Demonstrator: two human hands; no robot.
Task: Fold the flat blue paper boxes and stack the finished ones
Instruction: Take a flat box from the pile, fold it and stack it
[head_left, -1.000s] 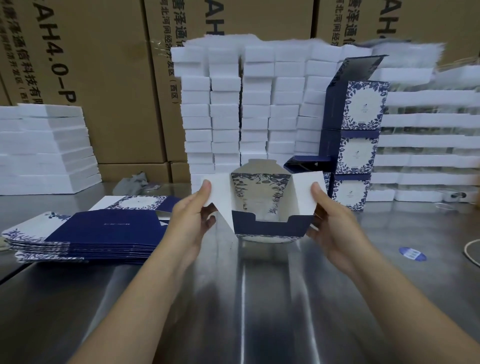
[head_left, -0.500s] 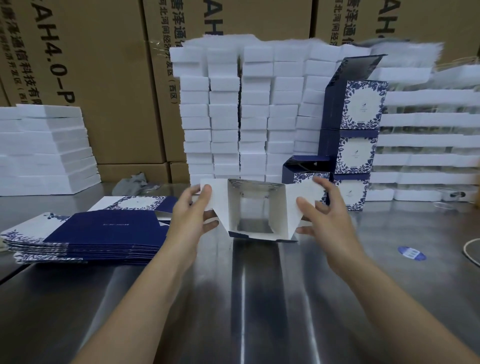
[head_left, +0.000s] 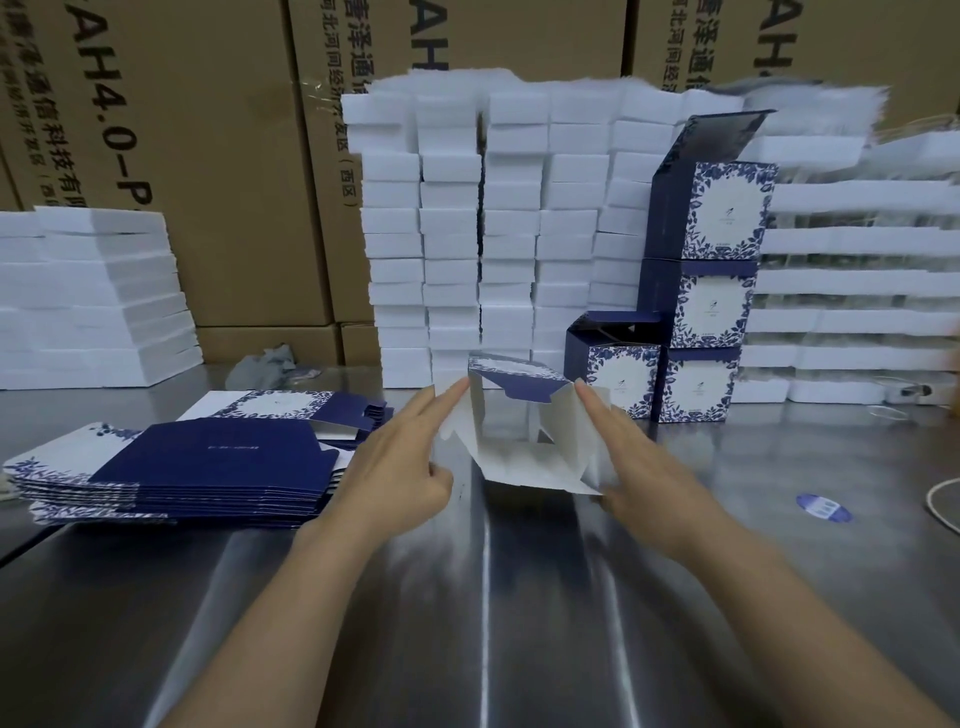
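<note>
A: Left hand pose?
B: Bare left hand (head_left: 400, 467) flat, palm facing inward. Fingers straight and together, pointing up and away. Fingertips (head_left: 451, 393) touch the upper left edge of the half-folded blue-and-white paper box (head_left: 519, 452). Thumb spread toward its side.
A: Right?
B: Roughly mirrored. Bare right hand (head_left: 639, 462) flat, fingers (head_left: 592, 402) straight, laid along the box's right flap. Thumb low by the bottom corner; contact blurred, can't tell.
A: Arms?
B: Left forearm (head_left: 291, 613) and right forearm (head_left: 779, 613) bare, entering from the bottom edge, converging. Wrists straight.
</note>
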